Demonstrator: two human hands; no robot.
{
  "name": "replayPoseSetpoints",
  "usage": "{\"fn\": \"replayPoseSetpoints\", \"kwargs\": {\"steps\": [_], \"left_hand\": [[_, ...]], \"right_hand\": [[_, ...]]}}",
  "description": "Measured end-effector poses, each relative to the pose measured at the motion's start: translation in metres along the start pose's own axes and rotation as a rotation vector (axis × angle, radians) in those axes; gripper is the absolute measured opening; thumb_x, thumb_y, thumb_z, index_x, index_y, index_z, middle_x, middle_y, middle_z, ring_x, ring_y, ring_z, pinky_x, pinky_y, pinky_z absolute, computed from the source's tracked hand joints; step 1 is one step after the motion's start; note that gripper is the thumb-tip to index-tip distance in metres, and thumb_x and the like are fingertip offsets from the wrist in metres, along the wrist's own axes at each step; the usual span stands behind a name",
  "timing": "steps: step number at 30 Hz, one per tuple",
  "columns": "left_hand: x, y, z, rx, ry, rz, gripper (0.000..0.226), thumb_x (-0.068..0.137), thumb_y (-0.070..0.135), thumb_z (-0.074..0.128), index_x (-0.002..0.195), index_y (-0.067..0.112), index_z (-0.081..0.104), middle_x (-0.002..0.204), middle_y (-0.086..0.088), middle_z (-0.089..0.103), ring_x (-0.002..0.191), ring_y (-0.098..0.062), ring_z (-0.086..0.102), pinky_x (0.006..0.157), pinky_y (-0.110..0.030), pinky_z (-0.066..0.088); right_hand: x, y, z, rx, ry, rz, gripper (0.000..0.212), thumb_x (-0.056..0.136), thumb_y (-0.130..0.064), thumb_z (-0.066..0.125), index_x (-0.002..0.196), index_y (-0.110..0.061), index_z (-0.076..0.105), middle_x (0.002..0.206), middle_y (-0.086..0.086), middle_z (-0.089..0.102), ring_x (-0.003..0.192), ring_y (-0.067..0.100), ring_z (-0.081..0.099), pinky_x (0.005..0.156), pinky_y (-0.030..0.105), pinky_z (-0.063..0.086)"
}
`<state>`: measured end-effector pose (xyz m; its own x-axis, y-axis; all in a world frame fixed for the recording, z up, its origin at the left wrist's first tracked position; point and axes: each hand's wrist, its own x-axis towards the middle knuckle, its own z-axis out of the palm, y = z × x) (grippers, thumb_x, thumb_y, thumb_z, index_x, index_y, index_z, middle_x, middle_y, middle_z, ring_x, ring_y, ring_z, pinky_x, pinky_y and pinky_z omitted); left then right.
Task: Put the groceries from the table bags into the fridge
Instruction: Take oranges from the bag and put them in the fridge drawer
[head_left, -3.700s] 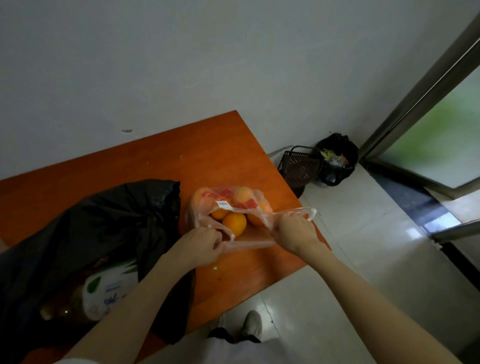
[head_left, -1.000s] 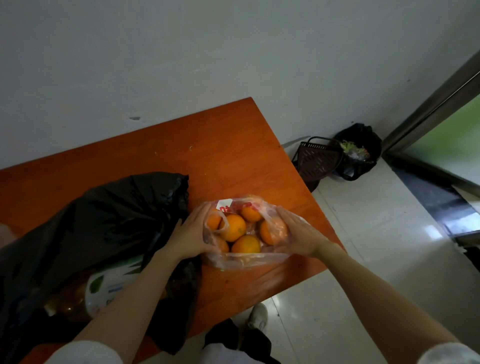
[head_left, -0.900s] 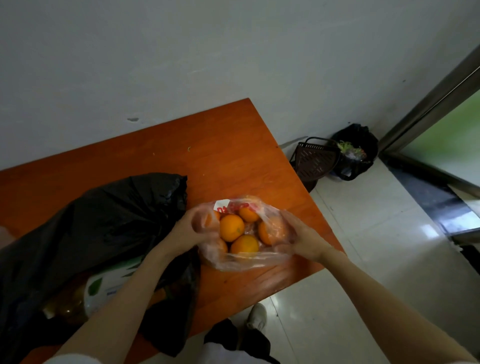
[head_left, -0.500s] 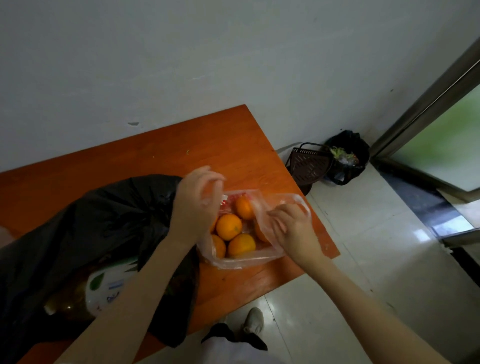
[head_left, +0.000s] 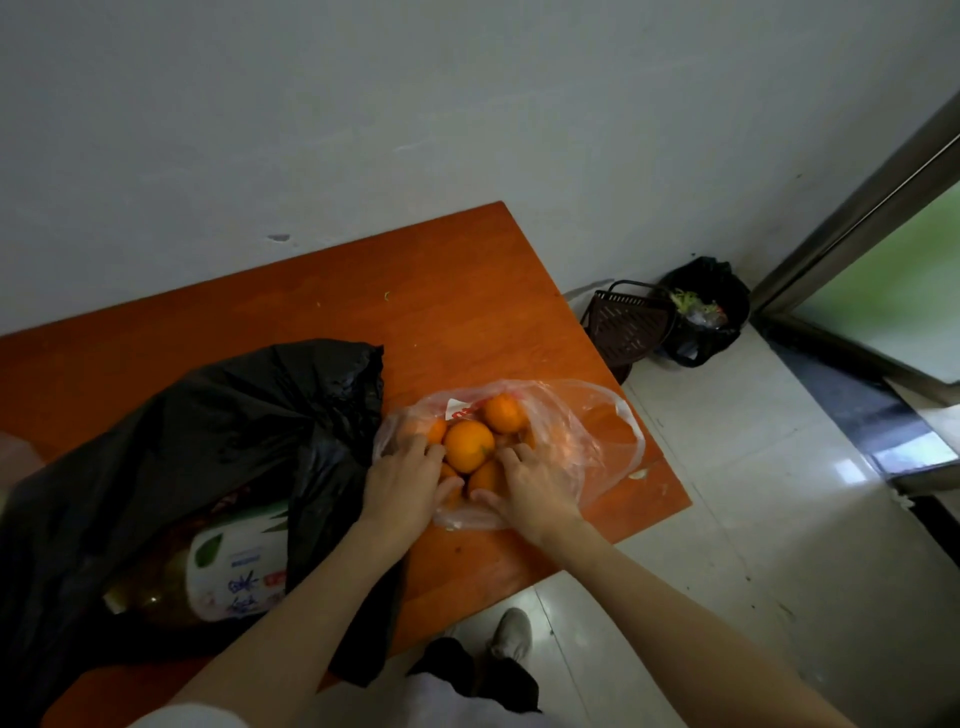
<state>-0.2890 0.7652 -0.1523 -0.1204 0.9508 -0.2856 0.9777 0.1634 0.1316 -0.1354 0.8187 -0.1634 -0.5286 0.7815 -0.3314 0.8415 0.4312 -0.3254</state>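
While the clear bag (head_left: 582, 431) of oranges (head_left: 467, 446) lies open on the orange table (head_left: 457, 312) beside the black bag (head_left: 208, 426), my left hand (head_left: 402, 480) and right hand (head_left: 530, 486) cup the fruit, fingers curled around it.

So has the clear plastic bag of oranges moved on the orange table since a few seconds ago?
Cannot tell: the camera shifted. The clear plastic bag of oranges lies beside the black bag, near the table corner, as before.
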Motion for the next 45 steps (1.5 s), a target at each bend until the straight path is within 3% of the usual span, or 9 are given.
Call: {"fn": "replayPoseSetpoints", "kwargs": {"steps": [4,8,12,17,23,28,31,37,45], "left_hand": [[0.005,0.012,0.007,0.185,-0.12,-0.108,0.047,0.087,0.047,0.056,0.12,0.015,0.048,0.129,-0.011,0.044,0.111,-0.026,0.052,0.09,-0.034,0.041],[0.005,0.02,0.012,0.285,-0.165,-0.113,0.037,0.094,0.02,0.05,0.128,0.01,0.04,0.131,-0.019,0.04,0.12,-0.033,0.043,0.099,-0.036,0.036],[-0.003,0.021,0.015,0.304,-0.117,-0.056,0.036,0.095,0.013,0.043,0.13,0.018,0.037,0.124,-0.017,0.048,0.117,-0.031,0.045,0.097,-0.037,0.036],[-0.001,0.009,0.016,0.184,-0.104,-0.026,0.046,0.084,0.031,0.064,0.123,0.023,0.041,0.12,-0.011,0.053,0.113,-0.027,0.049,0.095,-0.036,0.037],[-0.002,-0.002,-0.014,-0.214,0.009,0.004,0.064,0.077,0.052,0.066,0.129,0.026,0.038,0.134,-0.009,0.039,0.115,-0.033,0.048,0.09,-0.041,0.043],[0.002,0.018,-0.065,-0.425,0.166,0.094,0.069,0.078,0.048,0.067,0.135,0.029,0.032,0.135,-0.007,0.035,0.118,-0.03,0.046,0.091,-0.043,0.045],[-0.005,0.043,-0.09,-0.542,0.161,0.223,0.066,0.079,0.04,0.069,0.133,0.034,0.032,0.132,-0.001,0.03,0.113,-0.017,0.042,0.084,-0.03,0.042],[-0.039,0.125,-0.09,-0.572,0.075,0.497,0.067,0.077,0.035,0.072,0.134,0.033,0.037,0.127,0.003,0.03,0.113,-0.01,0.037,0.088,-0.023,0.036],[-0.144,0.289,-0.055,-0.549,-0.031,0.788,0.068,0.074,0.032,0.075,0.133,0.029,0.041,0.127,0.0,0.035,0.11,-0.014,0.043,0.088,-0.021,0.035]], "right_hand": [[0.002,-0.003,0.004,0.073,-0.125,0.105,0.068,0.081,-0.049,0.063,0.13,-0.013,0.033,0.124,0.012,0.049,0.112,0.029,0.05,0.091,0.039,0.042],[-0.002,-0.003,0.01,0.15,-0.223,0.119,0.093,0.08,-0.045,0.066,0.145,-0.011,0.009,0.129,0.015,0.05,0.113,0.029,0.053,0.092,0.037,0.041],[-0.007,0.0,0.011,0.151,-0.217,0.115,0.081,0.083,-0.044,0.062,0.145,-0.014,0.018,0.132,0.015,0.045,0.116,0.03,0.048,0.097,0.039,0.038],[-0.017,0.007,0.01,0.364,-0.129,0.128,0.076,0.081,-0.037,0.066,0.142,-0.017,0.026,0.136,0.01,0.042,0.118,0.026,0.047,0.096,0.035,0.044],[-0.042,0.004,-0.028,0.644,0.205,0.071,0.064,0.081,-0.034,0.067,0.136,-0.026,0.034,0.126,-0.007,0.044,0.112,0.01,0.046,0.081,0.012,0.038],[-0.062,0.009,-0.058,0.798,0.46,0.198,0.063,0.081,-0.04,0.067,0.134,-0.026,0.038,0.131,-0.002,0.042,0.117,0.015,0.044,0.096,0.035,0.044],[-0.085,0.017,-0.072,0.876,0.585,0.265,0.058,0.081,-0.041,0.067,0.131,-0.029,0.04,0.123,-0.004,0.048,0.11,0.015,0.049,0.09,0.032,0.046],[-0.179,0.057,-0.08,0.904,0.778,0.441,0.063,0.082,-0.039,0.066,0.136,-0.029,0.036,0.125,-0.007,0.041,0.114,0.015,0.045,0.097,0.037,0.045],[-0.395,0.126,-0.054,0.974,1.079,0.687,0.055,0.08,-0.033,0.07,0.123,-0.027,0.036,0.12,0.0,0.042,0.103,0.018,0.05,0.071,0.021,0.045]]}}
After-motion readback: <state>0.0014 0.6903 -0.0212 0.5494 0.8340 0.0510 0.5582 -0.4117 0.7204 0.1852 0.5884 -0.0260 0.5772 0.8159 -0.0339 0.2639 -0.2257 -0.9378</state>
